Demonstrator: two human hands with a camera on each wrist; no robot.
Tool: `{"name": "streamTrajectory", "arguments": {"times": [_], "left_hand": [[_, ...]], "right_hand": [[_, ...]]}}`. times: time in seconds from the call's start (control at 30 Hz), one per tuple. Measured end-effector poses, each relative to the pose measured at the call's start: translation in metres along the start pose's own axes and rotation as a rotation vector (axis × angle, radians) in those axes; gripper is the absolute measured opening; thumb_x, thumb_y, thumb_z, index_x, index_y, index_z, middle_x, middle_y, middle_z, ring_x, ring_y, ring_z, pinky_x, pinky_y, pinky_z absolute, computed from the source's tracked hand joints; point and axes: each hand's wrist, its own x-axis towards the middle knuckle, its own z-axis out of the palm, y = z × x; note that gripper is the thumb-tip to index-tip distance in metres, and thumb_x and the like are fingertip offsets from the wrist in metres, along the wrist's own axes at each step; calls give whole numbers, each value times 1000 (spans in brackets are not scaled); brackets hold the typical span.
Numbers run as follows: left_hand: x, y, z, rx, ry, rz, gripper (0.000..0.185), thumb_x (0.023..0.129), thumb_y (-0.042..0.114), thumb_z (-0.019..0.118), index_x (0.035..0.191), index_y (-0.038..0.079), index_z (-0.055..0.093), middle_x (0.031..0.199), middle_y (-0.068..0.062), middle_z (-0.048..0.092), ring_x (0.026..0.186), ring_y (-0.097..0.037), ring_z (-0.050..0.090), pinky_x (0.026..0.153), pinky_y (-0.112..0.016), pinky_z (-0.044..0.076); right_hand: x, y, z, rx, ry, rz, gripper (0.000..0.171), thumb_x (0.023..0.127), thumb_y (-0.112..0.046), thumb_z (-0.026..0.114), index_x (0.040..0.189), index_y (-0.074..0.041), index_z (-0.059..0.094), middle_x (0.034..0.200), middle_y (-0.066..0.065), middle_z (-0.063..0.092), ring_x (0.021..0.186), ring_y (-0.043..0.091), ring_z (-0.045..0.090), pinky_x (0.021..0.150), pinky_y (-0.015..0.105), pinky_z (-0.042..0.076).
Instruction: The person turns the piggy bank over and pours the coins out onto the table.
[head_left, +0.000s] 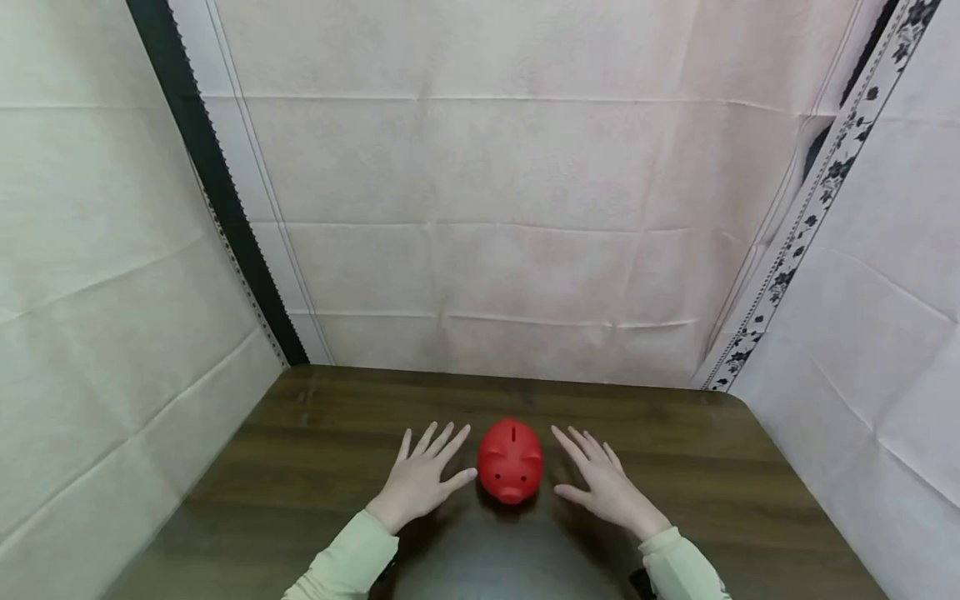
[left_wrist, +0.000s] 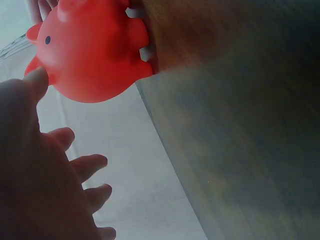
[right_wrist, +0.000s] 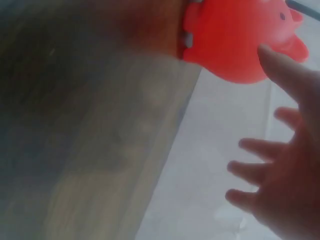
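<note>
The piggy bank (head_left: 511, 461) is plain bright red with small black eyes and a dark coin slot. The table (head_left: 712, 467) is dark brown wood grain. Both sleeves (head_left: 345, 558) are pale green. The backdrop (head_left: 510, 208) at 12 o'clock is off-white with a pinkish tint. A black strip (head_left: 213, 179) runs at 10 o'clock, a black floral border (head_left: 813, 217) at 2 o'clock.

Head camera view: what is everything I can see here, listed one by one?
piggy bank: one, red, standing on the table between the two hands, coin slot on top
table: one, dark brown wood grain, filling the lower part of the view
wall sheets: several, pale creased panels, behind and to both sides of the table
sleeves: two, light green, at the bottom edge
left hand: one, fingers spread, beside the piggy bank
right hand: one, fingers spread, on the piggy bank's other side
</note>
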Motion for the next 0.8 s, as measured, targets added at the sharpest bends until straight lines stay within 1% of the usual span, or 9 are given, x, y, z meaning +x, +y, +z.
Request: {"name": "streamTrajectory", "arguments": {"times": [0.1,0.23,0.3,0.37,0.4,0.53,0.6,0.73,0.8], "left_hand": [[3,2,2,-31,-24,13,73,91,66,46,153,33,25,161,-3,27,150,-33,18,119,-63,5],[9,8,5,-123,-38,56,80,88,69,48,154,35,20,162,-2,23,151,-33,17,118,-64,7],[12,11,5,-193,-58,86,83,86,68,52,154,33,20,162,-4,24,150,-33,18,118,-64,9],[16,14,4,-258,-77,126,85,86,63,58,155,30,21,161,-7,25,149,-34,21,118,-64,15],[17,14,3,-293,-86,139,86,85,61,61,155,29,21,161,-7,26,149,-34,23,116,-64,20],[17,13,6,-410,-115,160,90,81,52,71,154,34,21,161,-5,25,146,-31,29,107,-62,38],[18,12,9,-433,-118,163,92,79,51,74,153,38,21,161,-3,24,145,-30,30,102,-59,45],[24,13,14,-433,-111,176,92,76,50,77,151,39,26,161,-2,24,143,-30,32,98,-54,50],[27,13,15,-429,-107,180,90,75,49,78,150,39,29,161,-2,24,142,-31,33,97,-52,51]], "right_hand": [[6,-5,4,42,-22,-10,86,85,-33,73,155,-21,24,156,21,30,143,47,27,112,70,18],[15,-14,7,88,-40,-26,90,82,-37,75,154,-18,25,156,20,31,142,43,31,111,70,22],[18,-17,10,112,-58,-33,91,82,-39,76,154,-15,26,155,21,32,141,42,34,110,69,26],[22,-19,10,142,-76,-37,92,81,-39,76,154,-13,26,155,21,33,140,42,35,109,69,27],[23,-20,12,157,-84,-39,93,80,-40,77,153,-12,26,155,21,33,140,43,35,109,69,27],[27,-18,19,232,-110,-44,97,78,-38,78,153,-10,24,155,18,34,141,42,35,110,68,27],[27,-16,24,266,-113,-54,99,78,-37,79,154,-10,21,154,16,35,140,39,38,109,64,34],[27,-15,30,314,-123,-65,101,78,-37,80,155,-18,16,156,15,30,135,36,43,99,54,49],[28,-17,32,323,-123,-72,101,79,-37,79,155,-20,15,157,18,27,135,38,43,98,54,50]]}}
